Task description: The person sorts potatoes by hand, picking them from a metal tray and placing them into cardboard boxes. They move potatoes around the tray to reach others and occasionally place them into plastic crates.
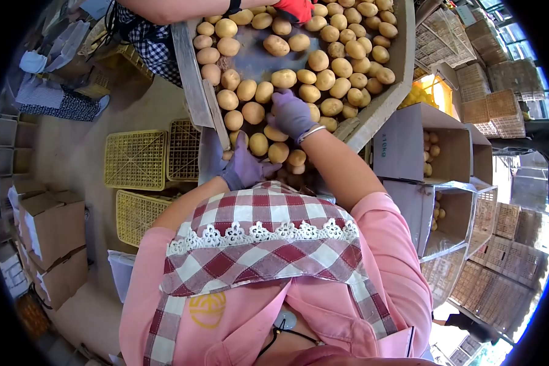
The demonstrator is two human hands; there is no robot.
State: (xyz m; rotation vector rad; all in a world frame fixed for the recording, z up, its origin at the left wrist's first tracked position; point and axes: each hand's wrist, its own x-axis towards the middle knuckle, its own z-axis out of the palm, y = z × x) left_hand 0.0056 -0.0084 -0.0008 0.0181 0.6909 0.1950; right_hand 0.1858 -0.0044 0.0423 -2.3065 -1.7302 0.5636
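Note:
Many potatoes (pixel 341 67) lie spread over a metal-bottomed sorting table (pixel 377 116) with worn side boards. My right hand (pixel 291 114), in a purple glove, reaches in among them; its fingers and thumb are bent round a potato that is mostly hidden. At the table's near end is my left hand (pixel 250 166), gloved in purple too. Its thumb points up and its fingers stretch to the right, apart, beside several potatoes (pixel 278 152). Below that end, more potatoes (pixel 296 171) lie in shadow, partly covered by my apron.
Across the table another person's red-gloved hand (pixel 296 9) touches potatoes. On my left, yellow plastic crates (pixel 135 160) stand on the floor, with cardboard boxes (pixel 55 238) farther out. At right are open cartons (pixel 402 143) holding potatoes, with stacked wicker-like crates (pixel 500 262) beyond.

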